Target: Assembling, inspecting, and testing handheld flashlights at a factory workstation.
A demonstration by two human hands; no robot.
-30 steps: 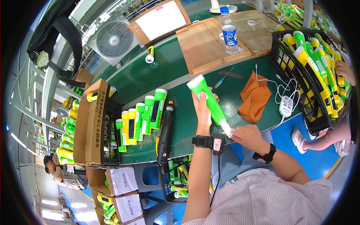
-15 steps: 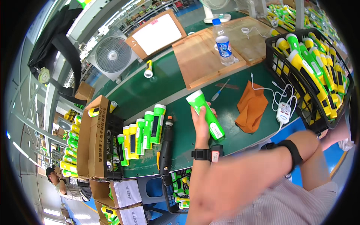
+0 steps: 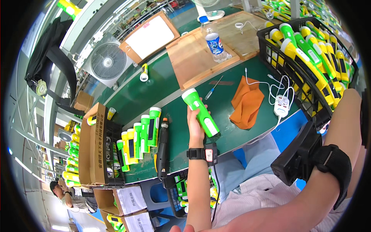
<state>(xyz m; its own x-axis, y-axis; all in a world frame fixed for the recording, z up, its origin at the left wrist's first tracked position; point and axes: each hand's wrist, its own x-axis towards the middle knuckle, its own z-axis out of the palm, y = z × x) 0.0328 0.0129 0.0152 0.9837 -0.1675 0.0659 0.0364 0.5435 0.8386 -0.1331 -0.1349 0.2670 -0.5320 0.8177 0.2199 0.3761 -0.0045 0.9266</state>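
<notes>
A green flashlight (image 3: 200,113) with a white head rim and a pale panel near its tail is held in my left hand (image 3: 195,125), tilted above the green workbench (image 3: 181,154). The fingers wrap round its body, and a black wristband with a small tagged box sits below that hand. My right hand (image 3: 247,221) is close to the camera at the lower edge, mostly cut off, with only a bit of its fingertips showing. A black device (image 3: 295,154) is strapped to the right wrist. Left of the held flashlight stand several green and yellow flashlights (image 3: 143,135) beside a black power screwdriver (image 3: 163,145).
A black crate (image 3: 266,50) full of flashlights is at the right. An orange cloth (image 3: 247,104), a white charger (image 3: 281,106) with cables, and a small screwdriver (image 3: 213,89) lie on the bench. A bottle (image 3: 214,44) stands behind. A cardboard box (image 3: 92,143) is at left.
My right arm has swung away to the right and downward, uncovering the device on its wrist. The left hand keeps its grip on the green flashlight. The view has shifted slightly.
</notes>
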